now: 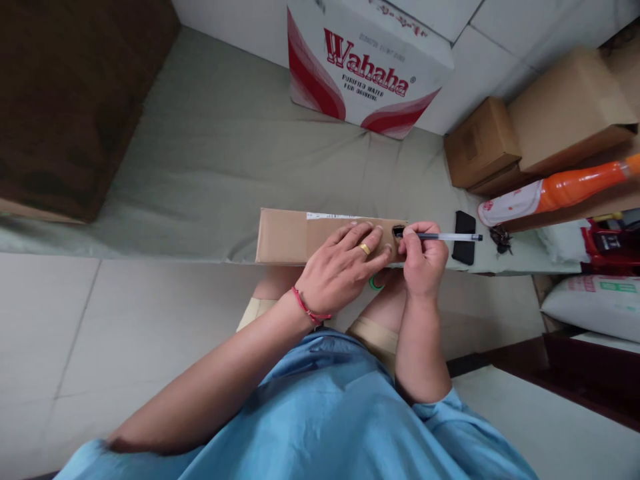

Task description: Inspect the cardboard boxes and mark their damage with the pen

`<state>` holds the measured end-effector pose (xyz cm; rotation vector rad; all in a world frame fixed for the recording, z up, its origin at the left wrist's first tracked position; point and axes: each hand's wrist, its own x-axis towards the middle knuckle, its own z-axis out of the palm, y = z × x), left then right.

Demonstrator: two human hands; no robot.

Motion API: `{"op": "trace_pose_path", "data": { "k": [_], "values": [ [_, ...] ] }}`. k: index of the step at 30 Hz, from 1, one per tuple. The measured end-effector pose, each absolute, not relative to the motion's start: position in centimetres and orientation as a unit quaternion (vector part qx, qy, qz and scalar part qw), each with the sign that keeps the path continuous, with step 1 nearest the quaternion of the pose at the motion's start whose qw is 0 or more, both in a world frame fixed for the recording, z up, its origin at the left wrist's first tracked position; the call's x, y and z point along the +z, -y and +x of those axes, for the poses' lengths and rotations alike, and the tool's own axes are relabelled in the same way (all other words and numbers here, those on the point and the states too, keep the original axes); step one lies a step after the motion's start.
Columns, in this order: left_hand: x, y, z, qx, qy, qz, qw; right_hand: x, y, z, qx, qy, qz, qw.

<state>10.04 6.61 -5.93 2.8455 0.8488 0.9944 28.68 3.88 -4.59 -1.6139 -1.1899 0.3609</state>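
Observation:
A long, narrow cardboard box [283, 237] lies at the front edge of the cloth-covered surface, with a white label [330, 215] along its far edge. Across its top rests my left hand [345, 257], fingers stretched out and pressed on the cardboard; it wears a gold ring and a red cord bracelet. My right hand [423, 260] is closed round a pen [447, 237] with a clear barrel. The pen's tip end is at a dark hole [399, 231] near the box's right end; how deep it reaches is hidden.
A black phone [465, 237] and keys [501, 240] lie right of my hand. Beyond them are an orange bottle [575, 190] and brown cartons [483, 143]. A white Wahaha carton [367, 67] stands at the back, a dark brown block-shaped object [75, 100] at left.

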Motion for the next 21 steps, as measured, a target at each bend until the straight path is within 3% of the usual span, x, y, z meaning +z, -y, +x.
{"op": "trace_pose_path", "data": {
  "k": [9, 17, 21],
  "values": [
    [-5.77, -6.61, 9.90, 0.325, -0.268, 0.907, 0.003, -5.00, -4.06, 28.30, 0.140, 0.451, -0.671, 0.572],
    [-5.92, -6.65, 9.99, 0.326, -0.266, 0.907, 0.001, -4.55, -3.99, 28.40, 0.111, 0.475, -0.697, 0.526],
    [-5.77, -6.57, 9.92, 0.327, -0.267, 0.907, 0.001, -4.81, -4.15, 28.50, 0.079, 0.451, -0.705, 0.542]
  ]
}}
